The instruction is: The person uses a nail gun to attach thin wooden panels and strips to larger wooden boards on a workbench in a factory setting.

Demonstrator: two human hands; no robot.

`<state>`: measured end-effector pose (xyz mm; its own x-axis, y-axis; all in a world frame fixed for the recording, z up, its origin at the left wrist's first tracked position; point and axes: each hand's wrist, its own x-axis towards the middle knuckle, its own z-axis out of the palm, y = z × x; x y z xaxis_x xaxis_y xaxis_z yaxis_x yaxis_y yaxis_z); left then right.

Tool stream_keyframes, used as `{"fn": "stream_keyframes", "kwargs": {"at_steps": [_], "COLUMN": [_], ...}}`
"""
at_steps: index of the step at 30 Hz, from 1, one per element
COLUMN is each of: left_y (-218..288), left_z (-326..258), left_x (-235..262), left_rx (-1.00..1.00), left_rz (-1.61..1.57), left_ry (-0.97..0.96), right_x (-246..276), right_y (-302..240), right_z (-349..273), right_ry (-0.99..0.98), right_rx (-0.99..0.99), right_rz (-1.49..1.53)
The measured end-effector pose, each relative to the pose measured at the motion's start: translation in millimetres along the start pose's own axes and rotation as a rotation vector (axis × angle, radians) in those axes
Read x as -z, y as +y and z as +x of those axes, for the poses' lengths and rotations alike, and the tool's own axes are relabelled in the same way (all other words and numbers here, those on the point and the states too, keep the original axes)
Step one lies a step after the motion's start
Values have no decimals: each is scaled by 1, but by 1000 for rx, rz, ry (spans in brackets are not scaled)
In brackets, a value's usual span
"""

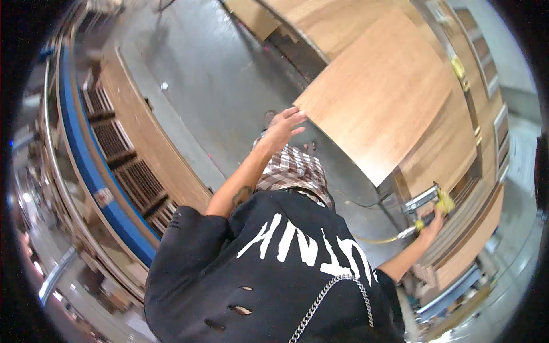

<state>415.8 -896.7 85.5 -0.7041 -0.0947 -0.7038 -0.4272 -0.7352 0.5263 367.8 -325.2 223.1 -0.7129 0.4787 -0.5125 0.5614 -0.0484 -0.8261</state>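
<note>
My right hand (433,224) is wrapped round the grip of a yellow and grey pneumatic nail gun (428,199), off to the right beside the stacked wood. From the tool's grip a yellow air hose (374,240) runs back toward my body. A pale wooden panel (377,97) lies at a slant over other boards, one corner sticking out toward me. At that corner is my left hand (282,130), fingers stretched and thumb apart. Its fingertips meet or nearly meet the panel's edge; I cannot tell whether they press on it.
More wooden boards (440,154) lie under and beyond the panel. On the left runs a long bench with a brown board (137,114), a blue rail (77,143) and dark slatted racks (137,180). Grey floor (200,63) stretches between the two sides.
</note>
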Motion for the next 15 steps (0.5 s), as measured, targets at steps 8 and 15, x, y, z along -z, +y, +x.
{"fn": "stream_keyframes", "kwargs": {"at_steps": [8,15], "left_y": [-20,-42], "left_z": [8,28], "left_x": [-21,-26], "left_rx": [-78,-194], "left_rz": [-219,-174], "left_ry": [23,84], "right_x": [-186,-381], "right_y": [-87,-57], "right_z": [-154,-220], "right_ry": [-678,-734], "right_rx": [-46,247], "right_rz": [-145,-923]}}
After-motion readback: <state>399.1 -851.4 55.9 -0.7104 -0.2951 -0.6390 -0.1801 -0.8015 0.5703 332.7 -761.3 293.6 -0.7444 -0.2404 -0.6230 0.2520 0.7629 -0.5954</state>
